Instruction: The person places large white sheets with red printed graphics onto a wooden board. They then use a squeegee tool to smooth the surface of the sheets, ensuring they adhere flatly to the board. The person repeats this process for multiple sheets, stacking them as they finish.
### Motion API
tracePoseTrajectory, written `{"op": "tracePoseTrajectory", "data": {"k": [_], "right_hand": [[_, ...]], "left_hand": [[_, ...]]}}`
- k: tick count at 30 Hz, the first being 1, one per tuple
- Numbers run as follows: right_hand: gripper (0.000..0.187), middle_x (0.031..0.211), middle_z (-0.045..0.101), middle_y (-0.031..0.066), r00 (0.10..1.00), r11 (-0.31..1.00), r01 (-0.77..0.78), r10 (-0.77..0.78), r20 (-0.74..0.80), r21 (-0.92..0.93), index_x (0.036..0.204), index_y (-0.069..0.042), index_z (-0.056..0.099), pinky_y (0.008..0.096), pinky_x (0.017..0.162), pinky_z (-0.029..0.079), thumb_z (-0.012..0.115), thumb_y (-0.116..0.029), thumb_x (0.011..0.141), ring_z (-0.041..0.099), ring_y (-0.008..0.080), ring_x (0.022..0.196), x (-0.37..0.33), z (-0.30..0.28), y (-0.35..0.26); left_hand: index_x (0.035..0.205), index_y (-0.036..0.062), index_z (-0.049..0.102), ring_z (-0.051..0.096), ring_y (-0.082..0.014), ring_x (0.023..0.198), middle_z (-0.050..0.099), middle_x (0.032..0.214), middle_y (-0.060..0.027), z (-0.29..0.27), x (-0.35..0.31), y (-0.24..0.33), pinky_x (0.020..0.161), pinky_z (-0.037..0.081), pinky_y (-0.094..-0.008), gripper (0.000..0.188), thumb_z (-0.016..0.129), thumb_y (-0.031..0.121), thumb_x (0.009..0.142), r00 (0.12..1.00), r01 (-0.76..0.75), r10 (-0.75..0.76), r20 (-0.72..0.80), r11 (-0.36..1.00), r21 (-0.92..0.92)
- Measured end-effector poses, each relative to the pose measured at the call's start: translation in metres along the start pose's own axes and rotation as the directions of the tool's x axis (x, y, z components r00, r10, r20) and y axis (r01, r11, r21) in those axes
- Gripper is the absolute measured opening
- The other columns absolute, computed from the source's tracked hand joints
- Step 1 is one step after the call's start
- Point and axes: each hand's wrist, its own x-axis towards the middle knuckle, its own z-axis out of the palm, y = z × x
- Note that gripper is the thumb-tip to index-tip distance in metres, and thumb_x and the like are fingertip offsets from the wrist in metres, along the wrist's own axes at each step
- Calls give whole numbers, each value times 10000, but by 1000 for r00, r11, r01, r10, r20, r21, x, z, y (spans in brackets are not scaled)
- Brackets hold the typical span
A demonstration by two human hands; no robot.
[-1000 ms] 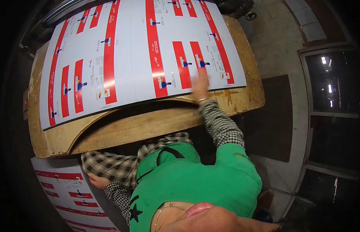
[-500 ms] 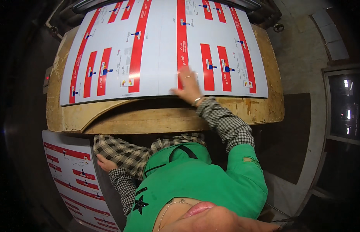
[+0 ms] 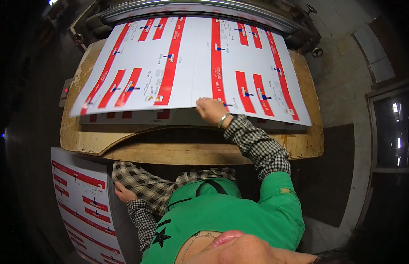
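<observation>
A large white printed sheet (image 3: 193,83) with red bands and small blue figures lies on the wooden table. My right hand (image 3: 212,111) is closed on its front edge, near the middle, and holds that edge raised. Under the lifted edge, another sheet with red bands (image 3: 138,115) shows on the table. My left hand (image 3: 125,192) rests low against the knee of my checked trousers, holding nothing that I can see; its fingers are loosely open and partly hidden. Close to it, on the left, stand similar printed sheets (image 3: 83,198).
Beyond the wooden table (image 3: 169,152), which has a curved cutout in its front, runs a machine with a long metal roller (image 3: 200,13). A handwheel (image 3: 317,52) sticks out at its right. Further right are a dark floor mat (image 3: 329,169) and a glazed door frame (image 3: 391,127).
My right hand has gone from lying spread on the sheet to gripping its front edge, which has come up off the sheet below. My left hand stays by the knee.
</observation>
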Motion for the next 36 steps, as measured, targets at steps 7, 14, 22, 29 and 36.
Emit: {"op": "tracePoseTrajectory", "data": {"k": [7, 14, 22, 29, 36], "right_hand": [[169, 917, 570, 174, 957, 979, 203, -195, -216, 18, 839, 21, 553, 418, 798, 453, 610, -118, 763, 548, 333, 900, -16, 36, 8], [274, 1073, 578, 189, 995, 994, 101, -100, -29, 30, 932, 12, 578, 416, 876, 456, 652, -192, 765, 542, 343, 1028, -3, 47, 16], [436, 1199, 532, 229, 847, 953, -300, 243, -473, -48, 1055, 24, 610, 448, 1040, 315, 601, -349, 828, 414, 380, 1213, 86, 71, 81], [625, 1420, 302, 260, 959, 977, 125, -75, -273, 173, 1350, 38, 347, 498, 1116, 139, 501, -365, 899, 220, 387, 1357, 38, 121, -57], [493, 1383, 367, 237, 724, 963, -231, 264, -637, 136, 1330, 37, 384, 468, 1115, 160, 479, -195, 905, 284, 368, 1328, -77, 89, 81]], "left_hand": [[1349, -32, 360, 461, -377, 1195, 454, 1320, -250, 1, -10, 18, 989, 380, -433, 801, 378, 624, 888, 1000, 18, -17, -10, 999, 31], [1326, -22, 398, 473, -388, 1173, 475, 1294, -257, -1, -6, 2, 971, 385, -435, 772, 396, 613, 887, 996, 7, -6, -86, 1000, 17], [1339, -28, 384, 463, -381, 1191, 466, 1310, -250, 2, -12, 16, 980, 383, -421, 772, 394, 602, 893, 999, -14, 14, -50, 1000, 4], [1335, -42, 384, 482, -378, 1169, 470, 1299, -259, 4, -7, 9, 966, 401, -431, 787, 392, 607, 890, 999, 0, 0, -52, 1000, -1], [1323, -49, 397, 487, -375, 1163, 477, 1294, -255, 3, -6, 9, 962, 403, -422, 779, 410, 598, 889, 999, -22, 21, -39, 1000, -12]]}}
